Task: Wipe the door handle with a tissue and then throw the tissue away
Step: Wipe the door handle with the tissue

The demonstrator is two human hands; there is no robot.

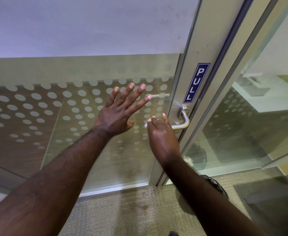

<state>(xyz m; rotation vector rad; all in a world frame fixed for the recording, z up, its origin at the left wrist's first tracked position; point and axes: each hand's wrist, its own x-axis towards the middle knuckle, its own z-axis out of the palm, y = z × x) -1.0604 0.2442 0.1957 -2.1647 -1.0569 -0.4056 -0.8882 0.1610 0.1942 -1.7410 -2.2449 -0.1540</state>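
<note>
While left hand (116, 114) splays released, right hand (162, 133) pinches seemingly tissue (146, 125) beside handle (182, 121), PULL sticker (196, 83) above.

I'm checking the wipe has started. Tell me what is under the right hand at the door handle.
The right hand covers the free end of the door handle. A small white corner of tissue shows at its fingertips. The rest of the tissue and the contact with the lever are hidden.
</note>
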